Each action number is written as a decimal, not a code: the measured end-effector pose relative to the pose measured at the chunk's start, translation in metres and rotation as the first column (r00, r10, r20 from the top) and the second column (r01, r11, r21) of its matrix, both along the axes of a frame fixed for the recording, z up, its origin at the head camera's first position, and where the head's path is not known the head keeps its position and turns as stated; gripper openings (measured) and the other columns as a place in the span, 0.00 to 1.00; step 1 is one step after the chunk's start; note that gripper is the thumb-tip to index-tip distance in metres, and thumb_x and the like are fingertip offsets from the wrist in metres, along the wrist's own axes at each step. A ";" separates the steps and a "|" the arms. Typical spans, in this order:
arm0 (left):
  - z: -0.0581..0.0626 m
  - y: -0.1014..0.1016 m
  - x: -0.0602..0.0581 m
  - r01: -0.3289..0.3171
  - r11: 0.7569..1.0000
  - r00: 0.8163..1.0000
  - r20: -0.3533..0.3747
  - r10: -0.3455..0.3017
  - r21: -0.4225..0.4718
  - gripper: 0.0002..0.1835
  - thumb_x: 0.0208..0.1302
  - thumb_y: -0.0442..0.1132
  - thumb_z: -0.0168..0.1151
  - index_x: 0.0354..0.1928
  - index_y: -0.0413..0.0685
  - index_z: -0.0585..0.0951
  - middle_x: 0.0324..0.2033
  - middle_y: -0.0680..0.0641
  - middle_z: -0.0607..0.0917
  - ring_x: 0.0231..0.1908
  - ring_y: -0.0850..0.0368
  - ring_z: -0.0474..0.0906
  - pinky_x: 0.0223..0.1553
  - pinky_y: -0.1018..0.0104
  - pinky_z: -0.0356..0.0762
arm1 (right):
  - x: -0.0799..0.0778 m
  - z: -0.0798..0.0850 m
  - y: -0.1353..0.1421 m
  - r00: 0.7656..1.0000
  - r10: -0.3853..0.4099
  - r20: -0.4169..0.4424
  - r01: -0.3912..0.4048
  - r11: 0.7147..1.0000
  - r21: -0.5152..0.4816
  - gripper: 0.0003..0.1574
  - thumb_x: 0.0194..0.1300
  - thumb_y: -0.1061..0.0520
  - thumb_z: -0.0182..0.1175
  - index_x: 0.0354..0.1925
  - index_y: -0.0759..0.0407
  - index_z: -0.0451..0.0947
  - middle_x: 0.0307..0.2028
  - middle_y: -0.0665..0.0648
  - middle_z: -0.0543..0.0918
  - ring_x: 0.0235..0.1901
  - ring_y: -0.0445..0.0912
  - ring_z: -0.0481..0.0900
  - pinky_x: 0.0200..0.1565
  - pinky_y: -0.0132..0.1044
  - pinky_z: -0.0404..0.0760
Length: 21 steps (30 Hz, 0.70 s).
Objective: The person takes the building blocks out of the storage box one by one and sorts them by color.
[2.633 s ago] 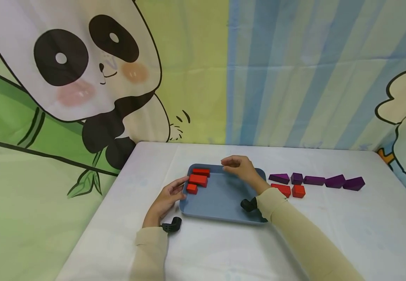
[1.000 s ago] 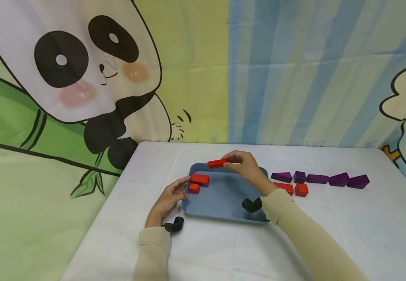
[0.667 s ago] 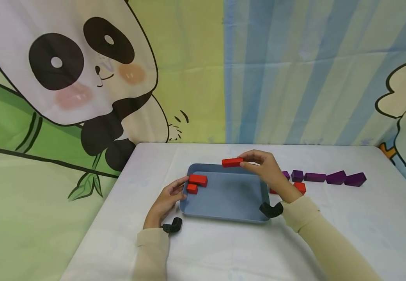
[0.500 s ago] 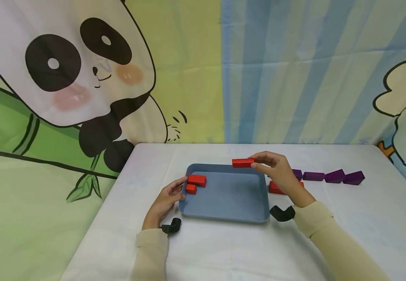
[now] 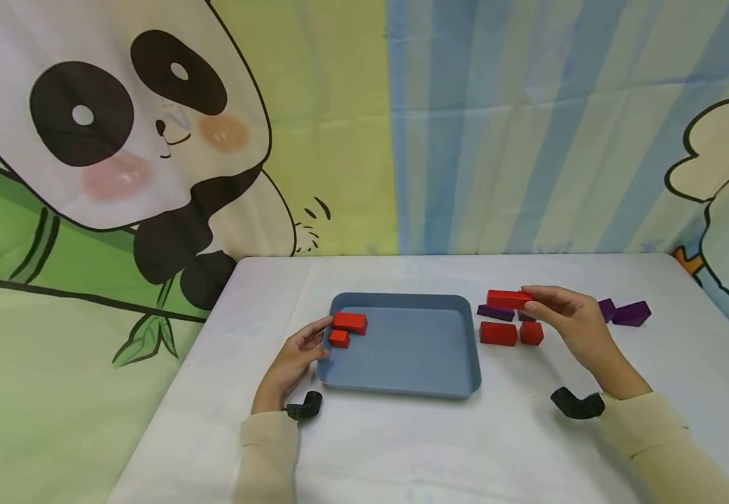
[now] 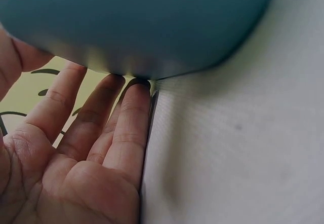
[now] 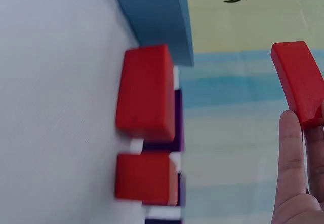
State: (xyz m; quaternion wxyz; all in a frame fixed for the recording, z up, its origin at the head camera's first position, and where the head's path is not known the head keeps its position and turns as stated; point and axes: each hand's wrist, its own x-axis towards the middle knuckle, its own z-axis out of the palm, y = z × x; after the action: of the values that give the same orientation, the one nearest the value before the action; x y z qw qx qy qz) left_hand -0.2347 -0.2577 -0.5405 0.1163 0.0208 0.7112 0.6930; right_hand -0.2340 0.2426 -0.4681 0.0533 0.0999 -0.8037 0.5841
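Observation:
My right hand pinches a long red block by its right end, off the table to the right of the tray. In the right wrist view the same red block juts up past the fingertips. Just below it on the table sit a red rectangular block and a small red cube. With fairly straight fingers, my left hand touches the left side of the blue-grey tray. Inside that tray, by its left wall, lie a red rectangular block and a smaller red block.
Behind the red blocks runs a row of purple blocks, partly hidden by my right hand; a flat one and an angular one show at its ends. A white cloth covers the table. A printed curtain hangs behind it.
My right hand has lifted the long red block from the tray's back left and carried it right, past the tray's edge. The left hand has stayed at the tray's side.

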 end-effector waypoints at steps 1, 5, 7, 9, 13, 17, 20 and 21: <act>0.000 0.000 0.000 -0.003 1.000 1.000 0.002 0.003 -0.003 0.40 0.66 0.22 0.63 0.81 0.38 0.68 0.81 0.38 0.66 0.80 0.40 0.62 0.70 0.68 0.71 | 0.002 -0.002 0.006 1.000 -0.013 -0.001 0.013 1.000 0.015 0.24 0.79 0.58 0.65 0.68 0.63 0.82 0.52 0.29 0.85 0.50 0.27 0.83 0.50 0.21 0.82; 0.000 -0.001 0.001 -0.001 1.000 1.000 -0.002 0.001 -0.009 0.40 0.65 0.23 0.64 0.81 0.38 0.68 0.81 0.38 0.66 0.80 0.41 0.62 0.73 0.66 0.68 | 0.008 -0.011 0.026 0.997 -0.071 -0.010 0.072 0.993 0.091 0.26 0.78 0.58 0.65 0.68 0.68 0.79 0.50 0.26 0.83 0.49 0.24 0.81 0.48 0.18 0.81; 0.000 -0.002 0.002 0.010 1.000 1.000 -0.011 -0.010 -0.003 0.40 0.66 0.23 0.63 0.81 0.36 0.67 0.81 0.38 0.65 0.80 0.40 0.61 0.72 0.68 0.68 | 0.010 -0.016 0.035 0.995 -0.099 -0.011 0.099 0.988 0.121 0.26 0.78 0.57 0.65 0.68 0.69 0.79 0.49 0.25 0.82 0.48 0.24 0.80 0.47 0.18 0.80; -0.001 -0.003 0.001 0.021 1.000 0.999 -0.025 -0.021 0.002 0.40 0.66 0.22 0.63 0.81 0.34 0.66 0.82 0.36 0.64 0.81 0.39 0.60 0.71 0.71 0.69 | 0.011 -0.021 0.044 0.992 -0.122 -0.013 0.123 0.982 0.146 0.26 0.78 0.57 0.66 0.68 0.68 0.80 0.49 0.24 0.82 0.48 0.24 0.79 0.46 0.17 0.80; -0.002 -0.004 0.001 0.033 0.999 0.998 -0.046 -0.032 0.009 0.40 0.66 0.22 0.61 0.81 0.31 0.65 0.82 0.34 0.63 0.82 0.39 0.57 0.68 0.76 0.70 | 0.013 -0.029 0.060 0.989 -0.146 -0.019 0.147 0.976 0.163 0.25 0.78 0.57 0.66 0.67 0.68 0.81 0.48 0.23 0.81 0.47 0.25 0.78 0.46 0.16 0.79; -0.001 -0.003 0.001 0.036 0.999 0.998 -0.047 -0.036 0.011 0.40 0.66 0.22 0.61 0.81 0.32 0.65 0.82 0.35 0.63 0.82 0.39 0.57 0.69 0.75 0.69 | 0.014 -0.034 0.073 0.987 -0.161 -0.005 0.159 0.972 0.174 0.24 0.77 0.57 0.67 0.65 0.66 0.82 0.46 0.23 0.81 0.46 0.22 0.79 0.46 0.14 0.78; 0.000 -0.001 0.001 0.028 1.000 0.999 -0.027 -0.027 0.011 0.40 0.66 0.22 0.62 0.81 0.33 0.65 0.82 0.36 0.63 0.81 0.40 0.59 0.71 0.72 0.68 | 0.015 -0.038 0.081 0.984 -0.179 0.025 0.170 0.963 0.211 0.24 0.77 0.54 0.67 0.65 0.65 0.82 0.45 0.22 0.79 0.44 0.20 0.77 0.44 0.14 0.77; 0.000 0.000 0.000 0.025 1.000 0.999 -0.020 -0.025 0.010 0.41 0.65 0.23 0.63 0.81 0.34 0.66 0.82 0.36 0.64 0.81 0.40 0.59 0.71 0.72 0.68 | 0.015 -0.039 0.084 0.982 -0.182 0.038 0.170 0.960 0.223 0.24 0.77 0.53 0.67 0.64 0.64 0.82 0.45 0.21 0.78 0.44 0.20 0.76 0.44 0.14 0.77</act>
State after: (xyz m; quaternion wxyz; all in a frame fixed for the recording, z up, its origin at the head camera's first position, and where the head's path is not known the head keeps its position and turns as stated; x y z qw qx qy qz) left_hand -0.2343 -0.2582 -0.5404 0.1180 0.0372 0.7083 0.6950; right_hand -0.2188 0.3262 -0.5073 0.0704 0.0163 -0.8701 0.4875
